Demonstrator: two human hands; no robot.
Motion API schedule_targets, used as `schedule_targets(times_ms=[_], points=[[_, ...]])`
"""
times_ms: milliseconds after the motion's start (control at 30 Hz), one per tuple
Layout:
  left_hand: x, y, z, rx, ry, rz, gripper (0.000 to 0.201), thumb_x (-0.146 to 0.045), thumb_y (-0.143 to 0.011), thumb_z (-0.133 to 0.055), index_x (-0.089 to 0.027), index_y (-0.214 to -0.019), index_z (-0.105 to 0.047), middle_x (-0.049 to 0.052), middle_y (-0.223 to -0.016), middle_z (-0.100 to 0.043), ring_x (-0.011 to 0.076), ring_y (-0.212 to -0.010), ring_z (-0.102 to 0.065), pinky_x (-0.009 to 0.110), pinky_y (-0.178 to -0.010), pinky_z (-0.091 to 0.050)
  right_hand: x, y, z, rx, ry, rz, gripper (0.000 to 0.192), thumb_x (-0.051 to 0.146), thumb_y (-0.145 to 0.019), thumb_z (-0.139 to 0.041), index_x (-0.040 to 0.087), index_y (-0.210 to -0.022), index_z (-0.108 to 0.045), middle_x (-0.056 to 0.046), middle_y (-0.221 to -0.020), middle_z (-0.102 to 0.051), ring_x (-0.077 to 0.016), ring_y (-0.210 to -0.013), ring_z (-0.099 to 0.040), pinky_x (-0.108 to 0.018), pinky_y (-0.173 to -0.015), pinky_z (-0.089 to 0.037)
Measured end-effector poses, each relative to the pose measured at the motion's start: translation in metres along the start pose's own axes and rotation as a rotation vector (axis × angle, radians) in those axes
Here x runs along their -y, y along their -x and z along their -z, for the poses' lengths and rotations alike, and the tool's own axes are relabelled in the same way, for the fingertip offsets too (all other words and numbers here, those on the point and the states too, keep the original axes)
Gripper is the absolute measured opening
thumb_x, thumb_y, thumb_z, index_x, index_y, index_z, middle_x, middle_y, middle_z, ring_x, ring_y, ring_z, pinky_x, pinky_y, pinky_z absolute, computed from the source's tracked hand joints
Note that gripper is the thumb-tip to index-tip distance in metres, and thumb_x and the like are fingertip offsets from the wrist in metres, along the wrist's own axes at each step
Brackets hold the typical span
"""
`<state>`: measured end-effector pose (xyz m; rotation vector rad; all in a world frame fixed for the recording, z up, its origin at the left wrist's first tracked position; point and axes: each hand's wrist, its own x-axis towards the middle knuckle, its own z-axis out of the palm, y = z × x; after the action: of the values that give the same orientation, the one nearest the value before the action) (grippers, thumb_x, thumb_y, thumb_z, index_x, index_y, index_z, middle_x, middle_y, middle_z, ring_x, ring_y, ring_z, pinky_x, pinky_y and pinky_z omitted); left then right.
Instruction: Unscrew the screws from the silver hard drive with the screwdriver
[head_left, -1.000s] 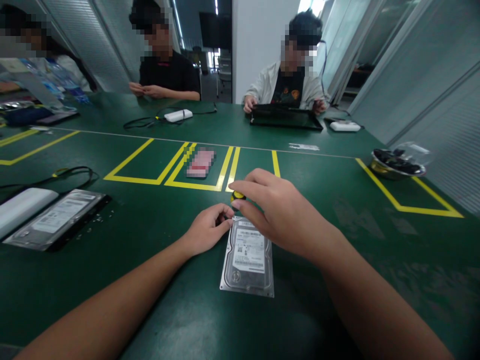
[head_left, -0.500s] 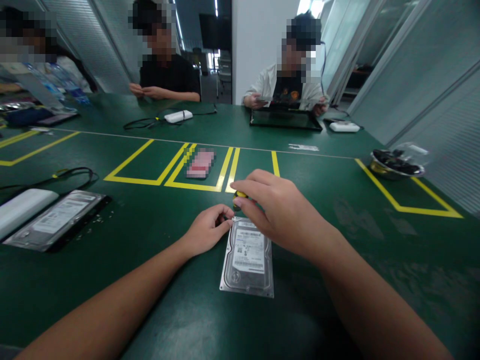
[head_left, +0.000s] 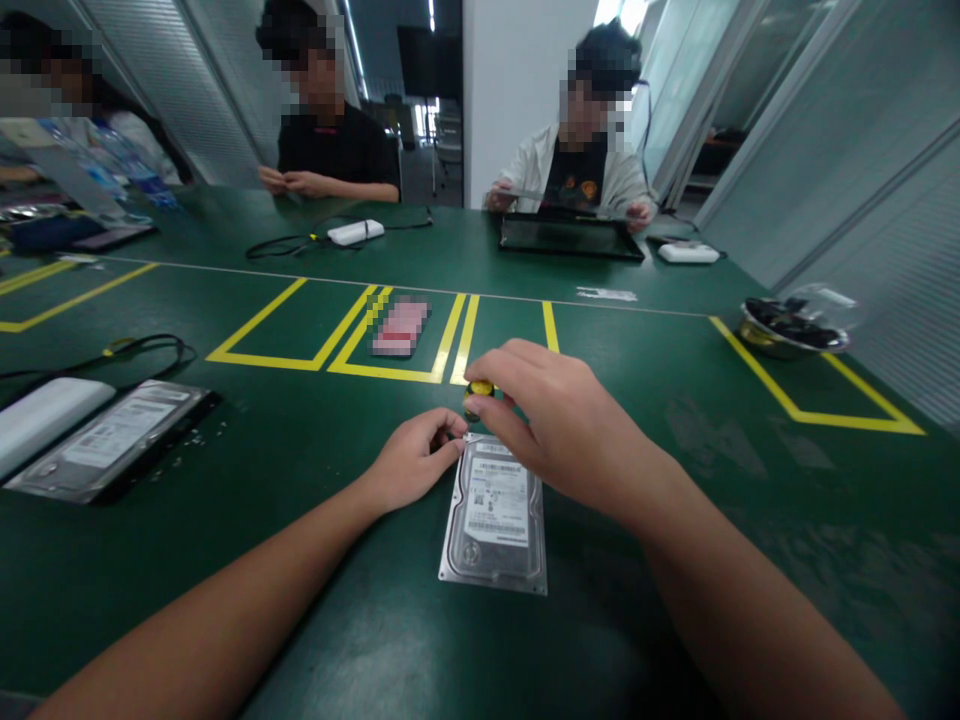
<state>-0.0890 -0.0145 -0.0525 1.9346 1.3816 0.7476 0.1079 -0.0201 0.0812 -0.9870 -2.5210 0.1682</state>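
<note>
Overhead from the head camera, a dark green table (head_left: 225, 640) spreads out, marked with yellow tape lines (head_left: 330, 345) that frame rectangular bays. Near its front lies a hard drive (head_left: 495, 515), label up and flat on the mat. The left hand (head_left: 412, 462) rests just beside the drive's far left corner, fingers curled with the tips pinched at that corner (whether they grip anything small I cannot tell). The right hand (head_left: 559, 420) hovers over the drive's far end, thumb and fingers closed around a small yellow-capped tool (head_left: 478, 392) held upright there. To the left sit a second hard drive (head_left: 112, 435), a white box (head_left: 45, 415) and a black cable (head_left: 142, 350). At the right edge stands a metal bowl (head_left: 787, 330) of dark parts. Across the table three people sit, one with hands on a black tray (head_left: 570, 238); behind them are a white pillar and glass partitions with blinds.
</note>
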Motion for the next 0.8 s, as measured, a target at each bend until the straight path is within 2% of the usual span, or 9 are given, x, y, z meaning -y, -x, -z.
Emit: schedule_targets(times_ms=[500, 800], points=[[0.0003, -0.0001, -0.001, -0.008, -0.028, -0.028, 0.016, -0.032, -0.089, -0.056, -0.017, -0.091, -0.061, 0.0, -0.082, -0.065, 0.0159, -0.071, -0.057, 0.028, -0.066, -0.043, 0.0015, 0.0006, -0.0003, 0.025, -0.028, -0.032, 0.015, 0.024, -0.096, -0.052, 0.015, -0.104, -0.061, -0.006, -0.097, -0.06, -0.0176, -0.087, -0.055, -0.029, -0.075, -0.039], [-0.0039, 0.0007, 0.0013, -0.002, -0.02, -0.064, 0.022, -0.036, -0.09, -0.05, -0.017, -0.09, -0.061, 0.005, -0.092, -0.068, 0.0215, -0.084, -0.061, 0.031, -0.072, -0.049, 0.008, 0.0022, -0.007, 0.066, -0.113, 0.034, 0.015, 0.026, -0.097, -0.052, 0.016, -0.105, -0.061, -0.006, -0.1, -0.06, -0.0171, -0.091, -0.055, -0.028, -0.079, -0.042]])
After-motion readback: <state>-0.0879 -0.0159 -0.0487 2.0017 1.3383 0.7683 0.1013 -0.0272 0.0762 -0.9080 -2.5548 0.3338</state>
